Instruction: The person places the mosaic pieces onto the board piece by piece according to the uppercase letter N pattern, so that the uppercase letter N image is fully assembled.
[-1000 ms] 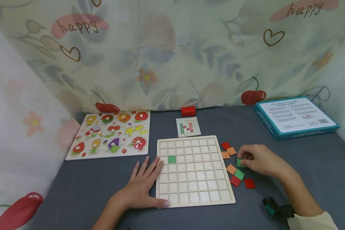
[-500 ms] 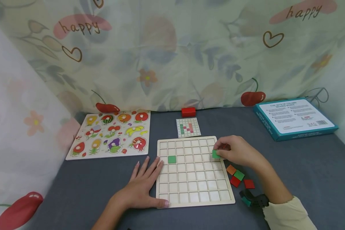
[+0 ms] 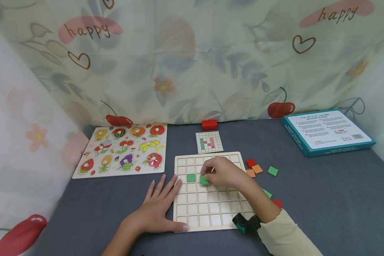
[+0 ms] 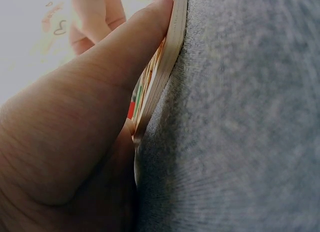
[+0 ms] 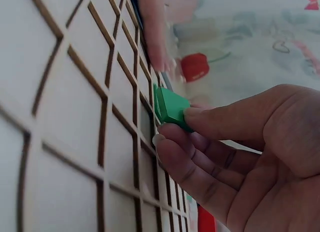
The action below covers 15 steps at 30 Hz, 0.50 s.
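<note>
My right hand (image 3: pixel 225 173) pinches a green square tile (image 3: pixel 204 180) between thumb and fingers, close over the wooden grid board (image 3: pixel 208 219). In the right wrist view this pinched tile (image 5: pixel 172 107) is tilted just off the grid. Another green tile (image 3: pixel 191 177) lies in a cell near the board's left side, a little left of the pinched one. My left hand (image 3: pixel 158 211) is spread flat at the board's left edge, its thumb over the near corner. The left wrist view shows that thumb on the board's rim (image 4: pixel 170 56).
Right of the board lie loose tiles, among them a red one (image 3: pixel 251 163), an orange one (image 3: pixel 257 169) and a green one (image 3: pixel 273 171). A pattern card (image 3: pixel 209 142) and red block (image 3: pixel 209 124) stand behind it. A fruit puzzle (image 3: pixel 121 149) is left, a teal box (image 3: pixel 329 133) right.
My right hand has carried the green tile leftward from the loose tiles across the board, beside the green tile lying in it. The left hand has stayed in place.
</note>
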Available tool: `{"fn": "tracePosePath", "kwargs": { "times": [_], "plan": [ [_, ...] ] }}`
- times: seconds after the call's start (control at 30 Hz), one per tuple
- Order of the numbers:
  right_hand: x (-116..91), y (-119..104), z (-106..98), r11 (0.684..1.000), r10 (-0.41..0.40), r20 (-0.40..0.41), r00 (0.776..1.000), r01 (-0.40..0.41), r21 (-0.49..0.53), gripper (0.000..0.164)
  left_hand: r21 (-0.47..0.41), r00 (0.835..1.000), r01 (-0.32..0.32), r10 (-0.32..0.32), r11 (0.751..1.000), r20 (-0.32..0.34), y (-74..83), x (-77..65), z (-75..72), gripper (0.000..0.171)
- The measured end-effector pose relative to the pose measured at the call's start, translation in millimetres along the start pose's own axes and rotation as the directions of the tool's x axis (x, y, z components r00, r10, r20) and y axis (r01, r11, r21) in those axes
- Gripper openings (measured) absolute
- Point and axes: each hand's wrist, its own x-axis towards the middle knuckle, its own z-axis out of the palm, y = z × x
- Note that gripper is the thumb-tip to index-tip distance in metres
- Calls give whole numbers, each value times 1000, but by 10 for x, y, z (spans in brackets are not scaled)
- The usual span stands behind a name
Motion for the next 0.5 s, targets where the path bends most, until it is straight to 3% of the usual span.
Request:
{"fn": "tracePosePath", "kwargs": {
  "times": [0.23,0.5],
  "plan": [
    [123,-153,236,995,-76,20,997,77,-58,11,-9,1000,-6,6,1000,-6,-3,-8,1,111],
    [103,-227,324,979,-79,2,997,78,-187,11,-10,1000,-3,3,1000,-5,3,-13,-5,111]
  ]
}}
